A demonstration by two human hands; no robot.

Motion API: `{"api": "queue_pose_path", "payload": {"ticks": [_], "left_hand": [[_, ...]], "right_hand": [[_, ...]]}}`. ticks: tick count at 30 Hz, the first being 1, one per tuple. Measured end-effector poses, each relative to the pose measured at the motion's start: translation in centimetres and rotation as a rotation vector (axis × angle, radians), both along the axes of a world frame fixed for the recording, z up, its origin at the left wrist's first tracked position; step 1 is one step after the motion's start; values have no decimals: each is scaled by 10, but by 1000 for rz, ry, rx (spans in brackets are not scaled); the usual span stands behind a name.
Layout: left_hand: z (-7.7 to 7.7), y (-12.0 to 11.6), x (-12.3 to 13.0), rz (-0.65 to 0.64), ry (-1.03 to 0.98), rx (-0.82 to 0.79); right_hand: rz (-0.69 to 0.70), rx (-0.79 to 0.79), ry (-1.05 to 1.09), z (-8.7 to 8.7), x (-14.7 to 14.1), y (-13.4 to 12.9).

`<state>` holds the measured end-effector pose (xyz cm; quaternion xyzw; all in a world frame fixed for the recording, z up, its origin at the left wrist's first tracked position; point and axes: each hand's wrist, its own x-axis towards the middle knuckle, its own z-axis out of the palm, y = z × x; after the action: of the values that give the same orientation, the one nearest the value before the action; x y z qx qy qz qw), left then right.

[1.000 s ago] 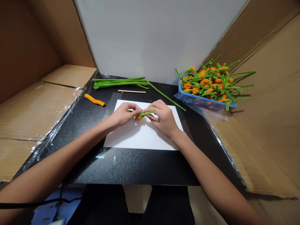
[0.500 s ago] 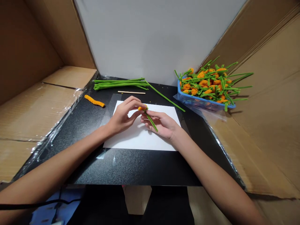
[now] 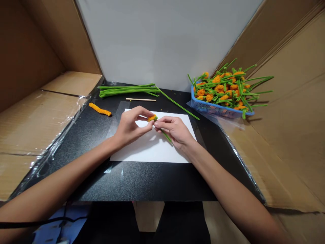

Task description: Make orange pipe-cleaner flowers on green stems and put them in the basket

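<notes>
Between the thumb and fingers of my left hand (image 3: 133,125) is the orange head of a pipe-cleaner flower (image 3: 152,118). My right hand (image 3: 176,130) pinches its green stem just below the head, and the stem's free end slants down toward me past the fingers. Both hands are above a white sheet of paper (image 3: 142,154) on the black table. Fingers partly cover the flower, so the join of head and stem is hard to make out.
Beyond the paper lie a bundle of green pipe cleaners (image 3: 124,90), a single green pipe cleaner (image 3: 179,104) and a thin wooden stick (image 3: 141,99). An orange coiled piece (image 3: 100,109) rests at left. A blue basket (image 3: 215,107) of similar flowers stands at right. Cardboard walls flank the table.
My right hand has turned from palm-up and closed its fingers on the stem under the head. The flower head has shifted slightly left and shows more orange.
</notes>
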<state>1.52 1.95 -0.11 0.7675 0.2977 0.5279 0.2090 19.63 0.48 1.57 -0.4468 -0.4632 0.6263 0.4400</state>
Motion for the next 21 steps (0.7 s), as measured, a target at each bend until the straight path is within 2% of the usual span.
{"api": "queue_pose_path", "payload": {"ticks": [4, 6, 8, 9, 10, 12, 14, 17, 19, 21], "left_hand": [[-1, -6, 8, 49, -105, -295], [1, -9, 10, 93, -114, -385], [2, -9, 11, 128, -108, -432], [3, -9, 11, 139, -103, -435], [4, -8, 10, 146, -95, -419], [4, -7, 7, 147, -51, -323], [5, -5, 5, 142, 39, -146], [5, -3, 1, 126, 170, 131], [6, -2, -1, 98, 207, 215], [6, 0, -2, 59, 224, 221]], "right_hand": [[-123, 604, -575, 1, -3, -10], [-132, 929, -904, -1, -6, -14], [-91, 1163, -1158, -3, -7, -16], [-82, 1220, -1236, -5, -8, -16], [-91, 1236, -1279, -6, -8, -16], [-144, 1169, -1263, -7, -7, -14], [-198, 1032, -1166, -7, -7, -12], [-195, 880, -1028, -5, -5, -12], [-161, 840, -973, -3, -5, -13], [-141, 773, -886, -1, -5, -12]]}}
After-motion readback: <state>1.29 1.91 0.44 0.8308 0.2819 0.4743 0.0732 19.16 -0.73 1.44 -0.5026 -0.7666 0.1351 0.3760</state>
